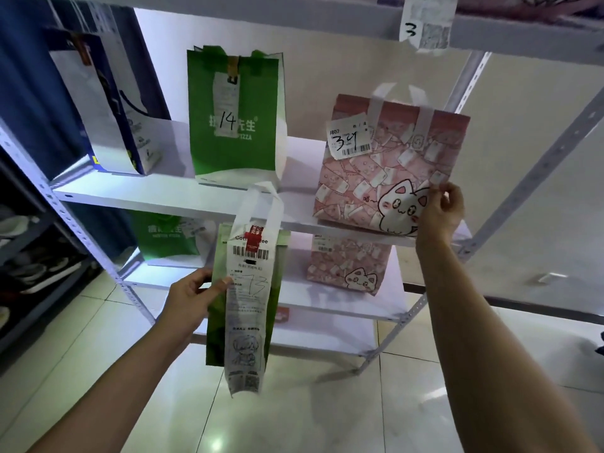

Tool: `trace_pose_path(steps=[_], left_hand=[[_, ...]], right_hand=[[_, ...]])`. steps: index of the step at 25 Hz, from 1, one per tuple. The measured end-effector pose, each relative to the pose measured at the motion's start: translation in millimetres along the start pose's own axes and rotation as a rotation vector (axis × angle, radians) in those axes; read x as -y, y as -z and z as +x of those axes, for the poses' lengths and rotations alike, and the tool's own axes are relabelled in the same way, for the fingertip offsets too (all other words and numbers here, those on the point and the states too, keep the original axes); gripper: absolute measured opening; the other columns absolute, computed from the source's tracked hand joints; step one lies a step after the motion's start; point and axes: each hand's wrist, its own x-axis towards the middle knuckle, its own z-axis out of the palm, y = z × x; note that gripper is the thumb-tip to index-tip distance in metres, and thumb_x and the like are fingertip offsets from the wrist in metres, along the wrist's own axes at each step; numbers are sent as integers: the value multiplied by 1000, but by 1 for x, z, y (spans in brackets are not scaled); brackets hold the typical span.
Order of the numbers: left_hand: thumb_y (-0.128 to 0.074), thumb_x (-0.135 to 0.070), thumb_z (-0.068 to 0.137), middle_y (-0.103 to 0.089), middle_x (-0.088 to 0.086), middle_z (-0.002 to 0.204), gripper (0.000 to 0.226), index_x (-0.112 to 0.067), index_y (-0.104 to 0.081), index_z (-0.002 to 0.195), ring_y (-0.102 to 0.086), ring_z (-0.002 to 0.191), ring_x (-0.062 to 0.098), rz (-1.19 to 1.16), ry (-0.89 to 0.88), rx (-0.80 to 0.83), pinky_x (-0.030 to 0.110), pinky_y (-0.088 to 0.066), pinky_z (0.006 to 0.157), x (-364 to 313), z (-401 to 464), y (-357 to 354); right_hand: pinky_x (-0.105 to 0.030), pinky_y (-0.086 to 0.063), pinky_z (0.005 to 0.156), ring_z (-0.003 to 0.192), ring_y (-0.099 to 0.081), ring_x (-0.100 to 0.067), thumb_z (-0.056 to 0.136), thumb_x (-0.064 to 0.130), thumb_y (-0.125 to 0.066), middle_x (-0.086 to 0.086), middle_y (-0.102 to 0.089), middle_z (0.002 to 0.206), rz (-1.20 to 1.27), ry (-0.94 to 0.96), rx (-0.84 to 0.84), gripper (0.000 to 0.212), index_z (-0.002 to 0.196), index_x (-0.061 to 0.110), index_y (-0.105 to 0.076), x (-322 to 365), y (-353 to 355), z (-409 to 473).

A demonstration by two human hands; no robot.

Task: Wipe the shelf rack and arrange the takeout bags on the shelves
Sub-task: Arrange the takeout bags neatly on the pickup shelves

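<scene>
The narrow green takeout bag (245,295) hangs in the air in front of the white shelf rack (183,199), level with the front edge of its middle shelf and the shelf below; it is tall and slim, with white strap handles at the top, a red seal sticker, and a long printed receipt down its face bearing a barcode and a handwritten number; its long axis is upright, handles up, the receipt's loose tail dangling past the bag's base. The left hand (191,297) pinches the bag's left edge, thumb on the front beside the receipt, fingers curled behind. The right hand (439,212) grips the lower right corner of the pink cat-print bag (389,168), which stands upright at the right end of the middle shelf, near the front edge, a label marked 34 at its upper left. To its left on the same shelf stands a green pizza bag (237,119) marked 14, set further back; beyond that, near the left end, a white and blue bag (108,112) leans. On the shelf below, a second green pizza bag (168,237) stands at the left and a second pink cat-print bag (348,264) at the right, both partly hidden by the held bag and the shelf edge above. The floor (327,403) is glossy pale tile.
</scene>
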Motion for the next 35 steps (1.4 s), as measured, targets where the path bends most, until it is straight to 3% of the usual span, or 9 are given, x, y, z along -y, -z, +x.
trace_pose_path(steps=[3,11,16,20,25,27,30,32,35], left_hand=[[-72,-31,89,-79,-9,96,13,-24,-73,100,-73,91,24,-8,-30,-9,32,-59,64,-3,4,-8],[-73,-33,89,-78,-5,98,2,-32,-75,91,-75,88,24,-6,8,-60,47,-62,72,-5,16,-16],[-72,-23,90,-79,-4,97,6,-22,-74,96,-75,89,23,-33,-23,-56,36,-62,70,-2,16,-20],[-72,-25,90,-79,-3,99,8,-22,-74,98,-75,93,24,-39,-5,-47,41,-62,76,6,12,-19],[-72,-28,90,-78,1,98,9,-21,-73,97,-75,94,29,-44,29,-14,47,-62,74,23,5,-14],[-73,-27,90,-78,3,102,11,-20,-74,99,-73,96,31,-53,30,-25,48,-62,76,33,2,-13],[-72,-22,91,-78,0,101,12,-18,-74,102,-73,98,29,-67,39,-53,40,-61,78,53,-6,-12],[-71,-19,92,-78,-2,104,14,-18,-74,105,-73,100,27,-67,54,-52,44,-59,88,68,-11,-11],[-71,-20,92,-78,-4,103,13,-22,-74,104,-72,99,28,-60,94,-60,48,-58,91,89,-14,-6]], right_hand=[[-18,-49,55,54,-53,8,98,19,-53,15,-58,71,-5,5,10,17,84,28,-54,-1,-11,21],[-16,-46,65,61,-51,4,97,10,-51,7,-55,76,44,45,59,6,95,13,-56,-13,-31,57],[-14,-52,71,71,-61,10,95,27,-63,8,-64,88,51,73,9,15,102,14,-59,-8,-21,49],[-17,-53,83,95,-63,-7,92,29,-62,0,-66,104,48,95,-58,24,110,14,-59,-11,-1,10],[-11,-50,80,95,-62,0,96,25,-60,1,-67,110,12,61,-32,24,115,11,-61,-43,8,-83],[-13,-52,77,87,-62,6,97,18,-58,5,-67,101,20,-37,52,16,112,12,-62,-61,4,-124],[-19,-55,80,91,-66,1,100,15,-56,8,-68,99,-45,-190,333,11,106,19,-65,-90,-6,-188],[-20,-55,82,98,-68,-8,101,15,-56,6,-71,103,-88,-243,520,15,109,21,-68,-106,-13,-226],[-16,-55,77,94,-69,-2,102,17,-55,8,-74,102,-107,-315,712,19,113,20,-70,-124,-20,-272]])
